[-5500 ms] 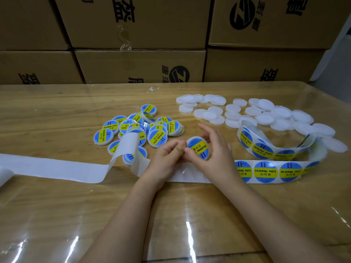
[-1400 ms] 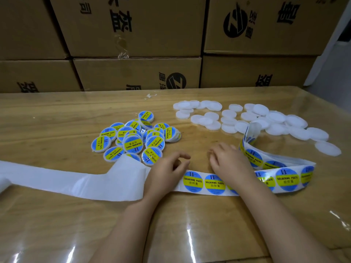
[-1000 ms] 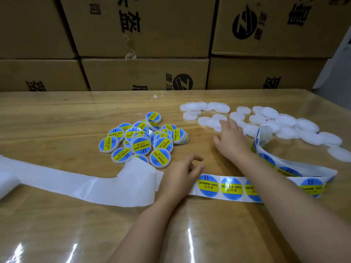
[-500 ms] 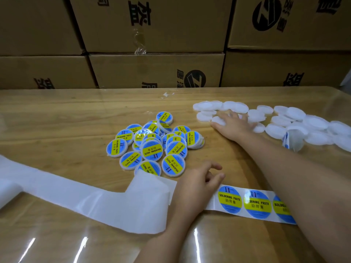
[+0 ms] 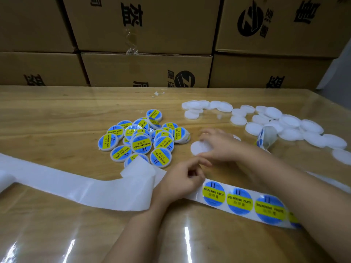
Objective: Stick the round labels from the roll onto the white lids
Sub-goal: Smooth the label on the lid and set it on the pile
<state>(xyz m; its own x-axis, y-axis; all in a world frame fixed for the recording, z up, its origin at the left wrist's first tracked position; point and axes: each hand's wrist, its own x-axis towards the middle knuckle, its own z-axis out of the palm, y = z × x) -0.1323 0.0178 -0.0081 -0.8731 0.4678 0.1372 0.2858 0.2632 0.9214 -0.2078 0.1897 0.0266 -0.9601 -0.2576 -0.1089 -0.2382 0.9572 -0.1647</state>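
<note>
White on wood: gripping one white lid (image 5: 198, 149) w/ right hand (image 5: 220, 147) at frame ctr, fingers curling over its far edge, thumb under its near edge. Seeing only the lid's left part, rest hiding behind the blurred hand; lifted or lying flat, not telling. Holding it just right of the labelled lids (image 5: 142, 143), a heap of blue-and-yellow tops overlapping too much for counting. Resting left hand (image 5: 178, 184) on the label strip (image 5: 239, 201) at lower ctr, knuckles up, fingers curling in; pinching anything or not, not telling, fingertips tucking out of sight. Reading "SOLDERING PASTE" on three labels right of that hand; losing a fourth under the right forearm. Following bare backing paper (image 5: 76, 185) toward lower left, folding over itself by the heap, covering part of one labelled lid, running off the left edge. Spotting the plain lids (image 5: 290, 121) scattering across upper right of the table (image 5: 47, 120), rightmost ones getting cut by frame edge. Catching a curl of strip (image 5: 268, 134) standing among them, partly hiding behind the right wrist; not seeing its join to the near strip. Seeing cardboard boxes (image 5: 146, 69) filling the top, print cropping off. Noting white scrap (image 5: 158, 93) by table's far edge, too small for identifying.
</note>
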